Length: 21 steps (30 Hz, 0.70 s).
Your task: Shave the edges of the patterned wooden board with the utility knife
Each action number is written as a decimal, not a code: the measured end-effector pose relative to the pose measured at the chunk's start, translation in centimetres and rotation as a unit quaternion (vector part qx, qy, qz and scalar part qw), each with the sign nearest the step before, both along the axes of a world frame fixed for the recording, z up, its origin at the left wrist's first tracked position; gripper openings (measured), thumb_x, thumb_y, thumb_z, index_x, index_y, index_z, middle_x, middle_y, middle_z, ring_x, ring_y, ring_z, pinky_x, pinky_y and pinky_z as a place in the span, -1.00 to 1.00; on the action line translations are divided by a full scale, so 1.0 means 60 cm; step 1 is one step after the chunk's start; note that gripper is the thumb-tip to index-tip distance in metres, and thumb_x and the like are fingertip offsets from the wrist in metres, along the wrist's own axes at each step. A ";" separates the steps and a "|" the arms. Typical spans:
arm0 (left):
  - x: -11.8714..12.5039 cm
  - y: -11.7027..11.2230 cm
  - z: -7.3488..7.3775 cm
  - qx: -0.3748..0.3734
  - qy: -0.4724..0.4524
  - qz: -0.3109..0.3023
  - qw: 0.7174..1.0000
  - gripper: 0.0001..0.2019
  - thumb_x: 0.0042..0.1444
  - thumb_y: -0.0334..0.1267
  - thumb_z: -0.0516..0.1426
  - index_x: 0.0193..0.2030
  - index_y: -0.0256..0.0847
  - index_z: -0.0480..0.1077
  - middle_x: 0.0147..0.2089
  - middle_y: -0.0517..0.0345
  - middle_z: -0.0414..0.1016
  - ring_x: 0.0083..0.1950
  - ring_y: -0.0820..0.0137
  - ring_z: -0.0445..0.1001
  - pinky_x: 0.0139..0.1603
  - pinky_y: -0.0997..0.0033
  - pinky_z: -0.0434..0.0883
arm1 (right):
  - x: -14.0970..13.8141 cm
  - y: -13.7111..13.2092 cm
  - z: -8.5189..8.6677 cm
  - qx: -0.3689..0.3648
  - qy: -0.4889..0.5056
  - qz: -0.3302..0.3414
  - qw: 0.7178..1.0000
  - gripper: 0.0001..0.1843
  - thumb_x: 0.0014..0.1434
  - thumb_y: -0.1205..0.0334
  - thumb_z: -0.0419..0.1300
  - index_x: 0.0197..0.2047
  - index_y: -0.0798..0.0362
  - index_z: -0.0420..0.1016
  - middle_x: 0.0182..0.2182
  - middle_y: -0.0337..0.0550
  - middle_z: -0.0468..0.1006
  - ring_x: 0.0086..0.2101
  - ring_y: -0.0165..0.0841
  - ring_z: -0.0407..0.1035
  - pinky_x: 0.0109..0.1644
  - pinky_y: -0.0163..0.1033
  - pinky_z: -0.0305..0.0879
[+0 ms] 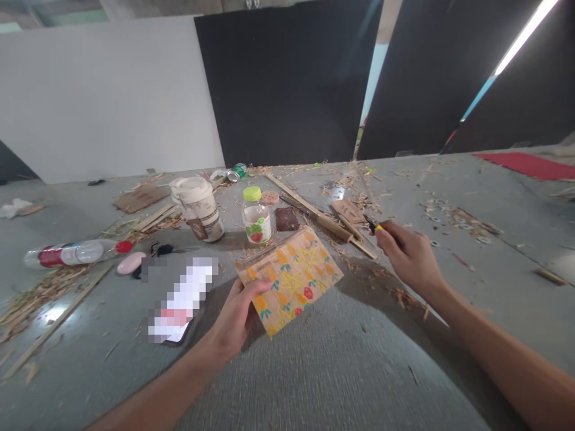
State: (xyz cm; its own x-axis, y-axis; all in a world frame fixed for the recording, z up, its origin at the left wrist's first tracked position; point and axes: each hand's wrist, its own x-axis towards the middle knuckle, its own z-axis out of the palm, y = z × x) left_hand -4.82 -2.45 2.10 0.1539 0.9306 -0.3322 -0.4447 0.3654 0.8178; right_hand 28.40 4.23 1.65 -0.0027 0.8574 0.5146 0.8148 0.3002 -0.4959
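Observation:
My left hand [236,314] is closed on the near left edge of a flat cardboard panel [294,276] painted with orange, yellow and red shapes, holding it tilted just above the grey floor. My right hand [406,254] is closed round a small tool with a yellow and black tip [374,225], to the right of the panel. Just beyond that tip lie bamboo sticks [330,226] and small cardboard pieces [347,209].
Behind the panel stand a small jar with a green lid [256,216] and a lidded paper cup [200,209]. A plastic bottle [74,252] lies at the left, a phone [179,299] beside my left hand. Wood shavings and scraps [40,293] litter the floor. A green can [236,172] lies farther back.

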 end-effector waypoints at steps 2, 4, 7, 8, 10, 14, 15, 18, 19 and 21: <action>0.000 -0.001 0.003 -0.003 -0.008 -0.004 1.000 -0.25 -0.08 -0.23 0.34 0.28 -0.27 0.24 0.15 -0.11 0.52 0.21 -0.05 0.46 0.13 0.14 0.44 | -0.004 -0.003 0.002 0.005 -0.001 0.001 1.000 -0.60 0.43 -0.01 -0.04 -0.41 -0.02 0.25 -0.56 -0.32 0.21 -0.52 -0.41 0.10 -0.42 -0.26 0.02; 0.001 -0.001 0.007 -0.003 -0.020 -0.009 1.000 -0.24 -0.12 -0.26 0.34 0.27 -0.30 0.25 0.16 -0.12 0.51 0.22 -0.07 0.45 0.14 0.14 0.44 | -0.007 -0.005 0.003 0.008 -0.003 0.001 1.000 -0.60 0.44 0.00 -0.04 -0.42 -0.02 0.22 -0.57 -0.33 0.18 -0.53 -0.42 0.09 -0.42 -0.26 0.00; 0.001 -0.001 0.011 -0.005 -0.033 -0.012 0.999 -0.24 -0.15 -0.28 0.33 0.25 -0.36 0.27 0.16 -0.17 0.51 0.20 -0.12 0.46 0.14 0.11 0.44 | -0.007 -0.005 0.004 0.011 -0.009 0.004 1.000 -0.61 0.43 0.00 -0.03 -0.42 -0.03 0.20 -0.58 -0.34 0.16 -0.54 -0.43 0.08 -0.42 -0.26 0.00; 0.001 0.000 0.011 -0.007 -0.038 -0.013 0.999 -0.25 -0.14 -0.28 0.33 0.25 -0.37 0.28 0.15 -0.18 0.51 0.19 -0.13 0.46 0.13 0.10 0.45 | -0.007 -0.005 0.004 0.011 -0.011 0.005 1.000 -0.60 0.43 -0.01 -0.03 -0.42 -0.03 0.20 -0.58 -0.34 0.16 -0.54 -0.43 0.07 -0.42 -0.26 0.00; 0.001 0.001 0.010 -0.007 -0.050 -0.020 0.999 -0.26 -0.12 -0.27 0.33 0.25 -0.38 0.29 0.15 -0.20 0.52 0.17 -0.15 0.48 0.12 0.07 0.46 | -0.006 -0.005 0.003 0.010 -0.013 0.007 1.000 -0.60 0.43 -0.01 -0.03 -0.42 -0.03 0.20 -0.58 -0.34 0.17 -0.54 -0.43 0.07 -0.42 -0.26 0.01; -0.001 0.003 0.004 0.001 -0.075 -0.031 0.997 -0.34 0.02 -0.21 0.30 0.26 -0.38 0.31 0.12 -0.22 0.54 0.12 -0.14 0.52 0.09 0.03 0.47 | -0.004 -0.006 0.003 0.006 -0.014 0.002 1.000 -0.62 0.42 -0.01 -0.02 -0.40 -0.03 0.23 -0.58 -0.34 0.17 -0.55 -0.43 0.07 -0.42 -0.26 0.01; -0.002 0.003 0.001 0.003 -0.077 -0.031 0.997 -0.36 0.05 -0.19 0.29 0.27 -0.38 0.32 0.11 -0.22 0.54 0.12 -0.13 0.52 0.09 0.03 0.48 | -0.004 -0.006 0.003 0.005 -0.014 0.002 1.000 -0.62 0.42 -0.01 -0.02 -0.40 -0.03 0.24 -0.57 -0.34 0.18 -0.55 -0.43 0.08 -0.42 -0.26 0.02; -0.004 0.005 -0.007 0.007 -0.080 -0.030 0.996 -0.39 0.08 -0.18 0.29 0.26 -0.36 0.35 0.09 -0.20 0.55 0.11 -0.09 0.53 0.09 0.06 0.48 | -0.005 -0.006 0.003 -0.001 -0.012 0.005 1.000 -0.63 0.42 -0.01 -0.01 -0.39 -0.03 0.25 -0.56 -0.33 0.21 -0.53 -0.43 0.10 -0.41 -0.26 0.02; -0.005 0.006 -0.009 0.008 -0.082 -0.033 0.996 -0.39 0.08 -0.17 0.30 0.26 -0.36 0.36 0.09 -0.20 0.56 0.11 -0.09 0.53 0.10 0.06 0.48 | -0.005 -0.006 0.003 -0.003 -0.012 0.006 1.000 -0.63 0.42 -0.01 -0.01 -0.39 -0.03 0.25 -0.56 -0.33 0.22 -0.53 -0.42 0.10 -0.41 -0.26 0.02; -0.006 0.008 -0.014 0.010 -0.087 -0.040 0.995 -0.39 0.07 -0.15 0.31 0.25 -0.35 0.39 0.09 -0.20 0.56 0.12 -0.07 0.53 0.11 0.07 0.48 | -0.006 -0.006 0.003 -0.003 -0.013 0.008 1.000 -0.62 0.42 -0.02 -0.01 -0.40 -0.03 0.23 -0.56 -0.33 0.20 -0.53 -0.42 0.09 -0.41 -0.26 0.01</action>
